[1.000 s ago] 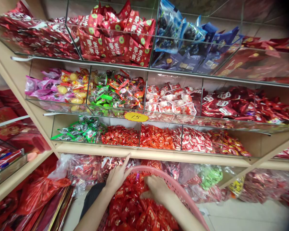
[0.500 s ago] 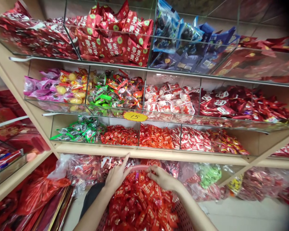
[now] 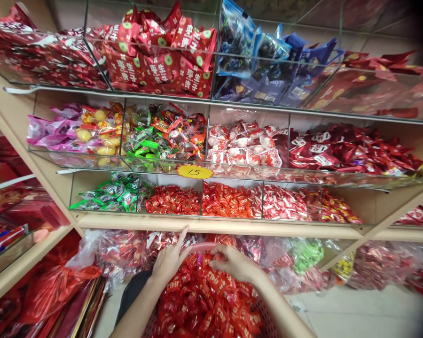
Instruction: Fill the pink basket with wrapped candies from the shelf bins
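Far left, a red plastic bag [image 3: 59, 291] sits low by the side shelf, prob. put there bc it's out of the way. Next, purple packs [image 3: 52, 129] & below them green-wrapped candies [image 3: 109, 192] have their own spots w/ clear walls b/w, prob. so kinds don't mix. Up top are big red packs [image 3: 158, 70], standing up w/ the print facing out, prob. so folks can read it.

The left hand [image 3: 167, 260] is at the left side of the pink basket [image 3: 202, 246], w/ one finger poking up toward the shelf edge [image 3: 127, 223]. It looks like it rests on the rim, prob. to keep the basket steady, but the other fingers are hidden, so can't tell how tight. A yellow tag [image 3: 194, 172] w/ "15" hangs on the middle row, out front where it's easy to see.

The red candies [image 3: 204, 300] are in the basket, a big loose heap b/w the arms, prob. so both hands get to them fast. The right hand [image 3: 232, 263] is over the far end of the heap, near the rim, fingers bent. Can't tell if it has a candy pinched or nothing.

Far right, under the shelf, clear bags [image 3: 384, 270] full of red stuff are on the floor, maybe bc they're extra stock.
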### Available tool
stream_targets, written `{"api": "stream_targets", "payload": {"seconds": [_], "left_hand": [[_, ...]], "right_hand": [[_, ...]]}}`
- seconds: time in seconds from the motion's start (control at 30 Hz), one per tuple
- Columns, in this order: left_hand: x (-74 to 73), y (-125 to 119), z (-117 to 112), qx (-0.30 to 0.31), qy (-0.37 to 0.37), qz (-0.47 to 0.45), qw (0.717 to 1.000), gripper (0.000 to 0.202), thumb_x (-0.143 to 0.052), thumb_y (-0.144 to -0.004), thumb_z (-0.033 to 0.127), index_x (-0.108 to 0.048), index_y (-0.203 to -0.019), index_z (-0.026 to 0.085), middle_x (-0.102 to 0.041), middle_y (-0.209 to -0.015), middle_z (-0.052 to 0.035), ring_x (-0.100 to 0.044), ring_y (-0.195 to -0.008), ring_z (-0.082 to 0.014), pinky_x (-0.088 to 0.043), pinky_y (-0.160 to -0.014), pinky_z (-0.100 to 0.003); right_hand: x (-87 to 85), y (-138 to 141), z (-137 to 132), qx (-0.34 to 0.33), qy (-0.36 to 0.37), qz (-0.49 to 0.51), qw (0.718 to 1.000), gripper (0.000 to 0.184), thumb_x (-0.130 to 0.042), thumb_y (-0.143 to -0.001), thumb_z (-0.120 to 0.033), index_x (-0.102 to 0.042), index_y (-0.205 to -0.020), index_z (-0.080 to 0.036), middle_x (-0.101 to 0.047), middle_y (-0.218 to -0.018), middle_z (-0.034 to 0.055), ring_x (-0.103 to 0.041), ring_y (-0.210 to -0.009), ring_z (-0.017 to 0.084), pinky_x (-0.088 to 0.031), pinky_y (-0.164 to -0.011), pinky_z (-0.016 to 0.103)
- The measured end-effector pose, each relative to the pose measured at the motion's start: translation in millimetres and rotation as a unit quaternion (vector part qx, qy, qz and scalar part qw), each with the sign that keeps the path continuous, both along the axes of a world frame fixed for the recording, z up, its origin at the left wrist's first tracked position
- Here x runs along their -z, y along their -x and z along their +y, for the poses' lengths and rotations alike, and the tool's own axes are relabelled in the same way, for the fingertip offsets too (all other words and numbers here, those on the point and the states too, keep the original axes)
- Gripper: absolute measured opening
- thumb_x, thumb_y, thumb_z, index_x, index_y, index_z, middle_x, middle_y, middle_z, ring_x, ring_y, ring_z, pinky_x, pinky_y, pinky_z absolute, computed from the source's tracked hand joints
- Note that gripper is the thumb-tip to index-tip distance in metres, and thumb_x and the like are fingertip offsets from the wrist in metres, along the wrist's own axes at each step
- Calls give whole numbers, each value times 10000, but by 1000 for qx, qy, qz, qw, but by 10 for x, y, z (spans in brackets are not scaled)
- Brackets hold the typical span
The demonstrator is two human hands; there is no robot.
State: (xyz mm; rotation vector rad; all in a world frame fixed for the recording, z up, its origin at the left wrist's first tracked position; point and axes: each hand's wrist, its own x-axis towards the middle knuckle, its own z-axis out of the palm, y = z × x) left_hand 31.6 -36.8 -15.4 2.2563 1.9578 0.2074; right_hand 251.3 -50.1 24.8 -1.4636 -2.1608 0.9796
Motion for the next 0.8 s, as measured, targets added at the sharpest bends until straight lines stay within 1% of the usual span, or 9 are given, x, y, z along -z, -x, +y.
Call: {"api": "stream_targets", "payload": {"seconds": [0.07,0.13,0.27,0.33,0.4,0.47,0.57,0.67,0.8], "left_hand": [[0,-1,7,-1,3,9,1000,628,-135,-840,543,52,-1363,249,-632,-763,-63,-608,-749,-220,-381,-645,-269],[-1,0,11,1,3,10,1000,621,-135,-843,536,54,-1362,253,-637,-763,-67,-610,-739,-225,-383,-639,-277],[3,13,16,9,-4,-1,1000,598,-143,-849,524,52,-1359,283,-638,-774,-61,-613,-731,-227,-386,-622,-277],[15,21,18,12,-4,-4,1000,596,-146,-850,520,58,-1358,285,-638,-761,-58,-614,-726,-227,-386,-613,-275],[29,27,22,15,-7,-6,1000,595,-150,-851,518,61,-1358,288,-638,-762,-57,-614,-726,-229,-385,-606,-273],[40,30,24,17,-13,-8,1000,593,-160,-852,513,56,-1358,291,-638,-781,-58,-614,-734,-228,-383,-605,-269],[38,29,21,17,-18,-14,1000,589,-177,-857,499,42,-1360,287,-634,-788,-51,-612,-746,-216,-376,-613,-257],[21,26,14,17,-12,-19,1000,585,-186,-860,487,38,-1361,284,-631,-784,-43,-610,-743,-201,-369,-614,-245],[15,30,14,16,-6,-16,1000,583,-172,-860,493,52,-1358,288,-631,-792,-48,-606,-748,-205,-366,-614,-249]], "right_hand": [[-78,4,-19,36,-58,-8,998,272,-532,-735,-393,-592,-896,-182,-607,-808,33,-532,-756,168,-381,-660,255],[-176,-14,-14,64,-100,15,993,277,-495,-761,-413,-596,-887,-188,-617,-818,39,-543,-777,174,-384,-682,261],[-405,-139,114,111,-161,52,979,305,-383,-826,-419,-575,-861,-184,-617,-782,37,-556,-725,159,-399,-661,252],[-527,-228,244,156,-219,11,963,291,-366,-839,-389,-567,-870,-180,-601,-831,52,-552,-774,165,-401,-703,262],[-644,-309,405,210,-268,-73,938,272,-387,-833,-366,-557,-920,-173,-568,-936,84,-532,-890,190,-384,-782,285],[-742,-364,576,250,-248,-178,919,309,-409,-824,-375,-532,-1004,-157,-530,-1019,123,-504,-978,224,-369,-820,313],[-820,-383,802,258,-134,-290,911,432,-423,-808,-440,-497,-1086,-118,-519,-1070,179,-499,-1021,267,-371,-822,343],[-810,-352,967,255,-76,-317,910,540,-470,-762,-504,-514,-1084,-73,-542,-1064,224,-516,-1012,305,-380,-815,367],[-750,-300,1118,262,-27,-314,912,596,-516,-707,-551,-561,-1052,-67,-567,-1060,234,-518,-1026,314,-384,-829,374]]}}
